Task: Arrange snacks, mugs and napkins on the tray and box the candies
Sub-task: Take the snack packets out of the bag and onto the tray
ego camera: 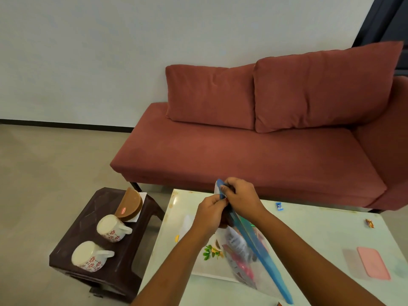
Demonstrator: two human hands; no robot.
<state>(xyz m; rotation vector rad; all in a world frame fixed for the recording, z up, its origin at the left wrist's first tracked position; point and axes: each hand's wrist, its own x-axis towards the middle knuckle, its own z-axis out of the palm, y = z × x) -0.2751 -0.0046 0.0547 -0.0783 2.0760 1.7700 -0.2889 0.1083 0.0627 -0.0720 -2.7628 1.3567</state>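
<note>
Here, at 8 o'clock, 2 floral mugs (92, 256) wait upturned on the stool (123, 257). Centrally, left hand (209, 214) and right hand (240, 198) pinch the zip bag (247, 250) of snacks above the tray (205, 263), apparently opening its seal; candies (279, 206) dot the bench (320, 228) at 3 o'clock.

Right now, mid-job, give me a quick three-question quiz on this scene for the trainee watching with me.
1. True or false: both mugs are already on the tray.
2. What are the left hand and right hand pinching?
A. the zip bag's blue seal
B. a napkin
C. the pink lid
3. Which loose candy lies nearer the sofa: the blue candy or the orange candy?

Key: 1 false, they stand on the brown stool; 2 A; 3 blue.
</note>
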